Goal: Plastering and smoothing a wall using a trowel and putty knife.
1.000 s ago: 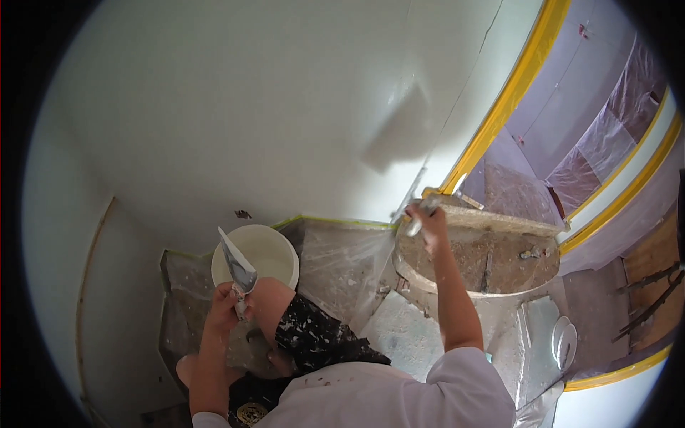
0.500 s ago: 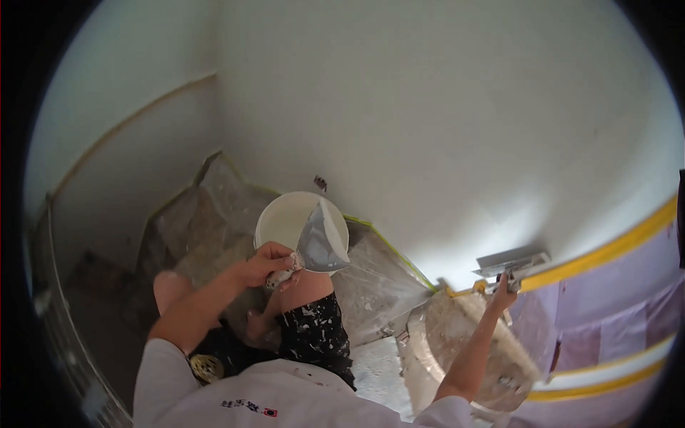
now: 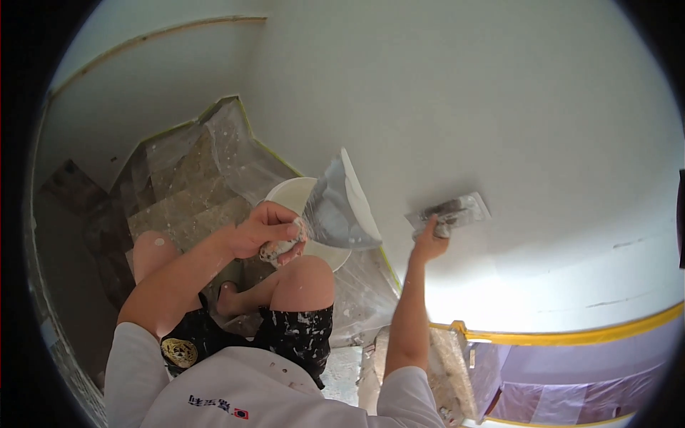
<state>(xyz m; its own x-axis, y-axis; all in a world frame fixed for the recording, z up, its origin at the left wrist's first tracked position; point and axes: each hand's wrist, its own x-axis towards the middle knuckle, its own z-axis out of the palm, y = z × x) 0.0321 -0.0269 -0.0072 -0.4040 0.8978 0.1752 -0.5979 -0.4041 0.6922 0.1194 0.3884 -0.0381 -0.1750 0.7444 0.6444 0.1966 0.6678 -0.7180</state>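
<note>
A: Report the left hand (image 3: 270, 232); state its load.
B: Fingers wrapped around the handle of the wide scraper (image 3: 327, 210); white paste (image 3: 359, 194) lines its edge, above the white bucket (image 3: 287, 190).
A: Right hand (image 3: 432, 244)?
B: Fingers curled around the trowel (image 3: 467, 209); plate facing the pale wall (image 3: 499, 128); contact unclear.

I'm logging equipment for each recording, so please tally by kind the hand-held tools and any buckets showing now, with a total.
Wide-bladed knife, held in the left hand: 1
Trowel, held in the right hand: 1
White bucket: 1
Total: 3
</note>
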